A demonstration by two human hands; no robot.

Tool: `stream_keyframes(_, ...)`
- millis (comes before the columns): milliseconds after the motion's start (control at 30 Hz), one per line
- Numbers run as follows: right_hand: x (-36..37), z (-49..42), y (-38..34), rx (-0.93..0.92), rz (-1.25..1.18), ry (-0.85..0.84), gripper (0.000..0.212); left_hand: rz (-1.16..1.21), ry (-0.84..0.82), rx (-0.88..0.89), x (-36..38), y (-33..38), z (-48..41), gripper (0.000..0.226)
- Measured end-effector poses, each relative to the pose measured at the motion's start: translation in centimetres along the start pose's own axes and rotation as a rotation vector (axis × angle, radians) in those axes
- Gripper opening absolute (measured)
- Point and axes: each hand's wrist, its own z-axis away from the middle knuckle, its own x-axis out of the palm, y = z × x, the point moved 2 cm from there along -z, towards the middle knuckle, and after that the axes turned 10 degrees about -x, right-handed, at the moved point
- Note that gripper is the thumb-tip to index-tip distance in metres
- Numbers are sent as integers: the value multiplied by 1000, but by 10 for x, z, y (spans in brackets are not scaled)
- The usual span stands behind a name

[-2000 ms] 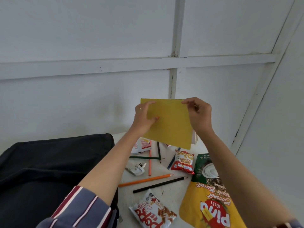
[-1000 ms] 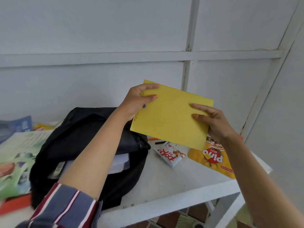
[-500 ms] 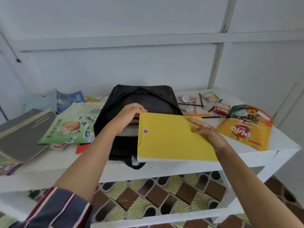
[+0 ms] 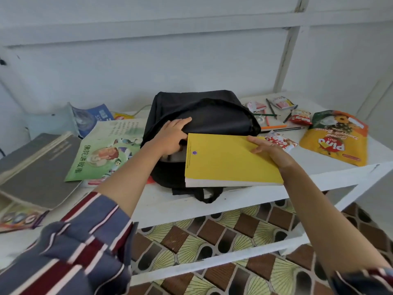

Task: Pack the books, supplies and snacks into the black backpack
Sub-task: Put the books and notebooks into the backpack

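**Change.** The yellow book (image 4: 229, 158), held upright against the wall two seconds ago by both hands, is now lowered and laid nearly flat at the mouth of the backpack (image 4: 204, 111). The left hand (image 4: 170, 137) has been taken off the book and moved to the backpack's upper flap. The book is carried by the right hand (image 4: 270, 150) alone.

**Meaning for the task.** The insertion of this book is judged to be under way but not complete. Only the book's far left corner is at the opening, and most of the cover is outside. A pale item is seen inside the backpack below the left hand. Other books are left on the counter (image 4: 161, 199) to the left. Pencils and snack packets are left on it to the right.

**Grip, left.** The fingers are laid over the flap edge. The thumb is hidden, so it cannot be told whether the flap is pinched.

**Grip, right.** The digits in view are held straight and flat on the cover, spread apart. No curl round the edge is seen.

**Position relative to the grip.** The book is touched at its right edge by the right hand. Its left corner lies just beside the left hand, and its near edge overhangs the counter's front
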Motion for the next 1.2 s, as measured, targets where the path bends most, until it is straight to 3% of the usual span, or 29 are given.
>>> stream_keyframes(233, -3, 9, 5, -17, 33, 155, 36, 129, 89, 28, -32, -11, -22, 42)
stream_keyframes(533, 13, 1, -3, -18, -207, 589, 16, 269, 95, 18, -57, -10, -29, 48)
stream_keyframes(767, 59, -22, 3, -140, -289, 873, 44, 312, 83, 8, -61, -7, -29, 52)
stream_keyframes(867, 88, -39, -2, -196, -42, 764, 56, 329, 82, -3, -61, -7, -28, 52)
stream_keyframes(1033, 82, -54, -17, -3, 325, 267, 92, 359, 57, -20, -62, -11, -28, 51)
stream_keyframes(1100, 62, -46, -28, -23, 554, 184, 86, 378, 51, -25, -61, -12, -29, 50)
stream_keyframes(1200, 48, -29, -36, -161, 1131, 206, 62, 389, 41, -29, -59, -13, -31, 51)
